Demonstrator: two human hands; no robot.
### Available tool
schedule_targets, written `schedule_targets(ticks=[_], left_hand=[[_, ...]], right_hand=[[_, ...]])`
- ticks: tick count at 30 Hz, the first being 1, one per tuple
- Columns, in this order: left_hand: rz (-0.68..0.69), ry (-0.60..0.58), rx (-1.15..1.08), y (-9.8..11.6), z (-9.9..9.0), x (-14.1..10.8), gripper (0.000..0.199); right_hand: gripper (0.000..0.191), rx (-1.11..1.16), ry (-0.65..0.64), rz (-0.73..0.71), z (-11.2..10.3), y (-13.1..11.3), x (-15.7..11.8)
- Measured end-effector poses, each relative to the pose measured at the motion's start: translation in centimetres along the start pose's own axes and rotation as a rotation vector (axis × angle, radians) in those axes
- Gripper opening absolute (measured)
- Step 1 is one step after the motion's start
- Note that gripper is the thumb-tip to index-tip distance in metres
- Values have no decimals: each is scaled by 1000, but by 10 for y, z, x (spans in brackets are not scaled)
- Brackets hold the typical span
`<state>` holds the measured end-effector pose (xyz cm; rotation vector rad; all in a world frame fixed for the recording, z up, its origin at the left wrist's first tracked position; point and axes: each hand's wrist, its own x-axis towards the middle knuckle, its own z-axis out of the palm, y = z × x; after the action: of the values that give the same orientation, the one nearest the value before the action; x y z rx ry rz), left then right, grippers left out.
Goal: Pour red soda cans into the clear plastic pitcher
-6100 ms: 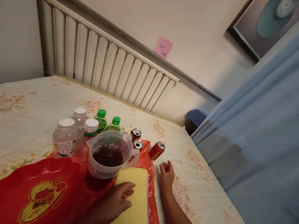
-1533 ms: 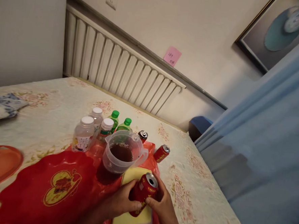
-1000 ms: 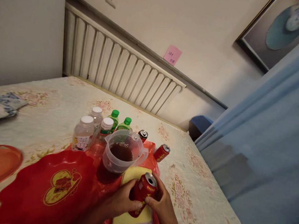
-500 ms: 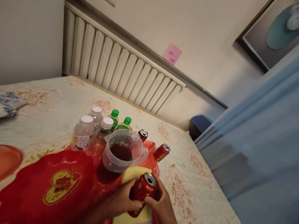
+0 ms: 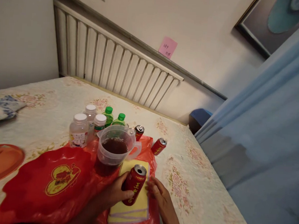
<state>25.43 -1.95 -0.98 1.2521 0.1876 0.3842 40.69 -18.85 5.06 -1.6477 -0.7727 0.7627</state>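
My left hand (image 5: pixel 120 191) is wrapped round a red drink can (image 5: pixel 134 187) with yellow characters, its top opened. The can is held over a folded yellow cloth (image 5: pixel 125 213) edged in purple. Just right of the can, my right hand (image 5: pixel 160 197) holds nothing, its fingers apart and slightly bent. Behind the can stands a clear plastic jug (image 5: pixel 116 154) partly filled with dark brown liquid, its handle turned to the right. Two more red cans, one upright-looking can (image 5: pixel 139 133) and another can (image 5: pixel 159 146), stand beyond it.
A red scalloped tray (image 5: pixel 33 182) with a heart print lies left. Behind it stand a white-capped bottle (image 5: pixel 78 131), others like it, and green-capped bottles (image 5: pixel 108 115). An orange plate (image 5: pixel 3 162) and patterned cloth (image 5: pixel 2 109) sit far left; a blue curtain (image 5: pixel 264 132) hangs right.
My right hand has let go of the can and moved slightly away to the right. The can stays in my left hand. The view has shifted slightly.
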Motion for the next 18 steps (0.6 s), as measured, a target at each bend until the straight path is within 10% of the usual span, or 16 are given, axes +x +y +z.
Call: schedule_targets(ticks=[18], left_hand=[[-154,247,25,28,25,2,67]], right_hand=[[48,11,-8,-50,-28,43,-10]])
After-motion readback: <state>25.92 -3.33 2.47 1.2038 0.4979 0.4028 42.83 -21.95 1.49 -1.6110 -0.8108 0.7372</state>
